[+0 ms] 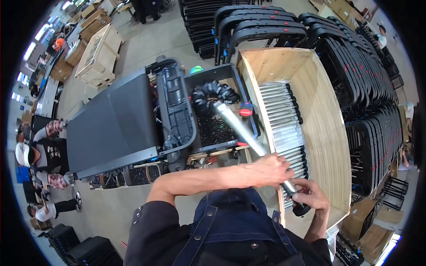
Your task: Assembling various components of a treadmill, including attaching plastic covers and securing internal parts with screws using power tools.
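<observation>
I hold a long silver metal tube wrapped in clear film, with a black cap at its near end. It slants from the black tray down to my hands. My left hand reaches across my body and closes around the tube's lower part. My right hand grips the tube just above the black end cap. Both hands are over the near corner of a wooden crate, where several matching silver tubes with black caps lie side by side.
A dark treadmill deck lies to the left, with its open motor housing beside a black tray of black ring parts. Stacks of black frames line the right and back. A person in a white cap works at far left.
</observation>
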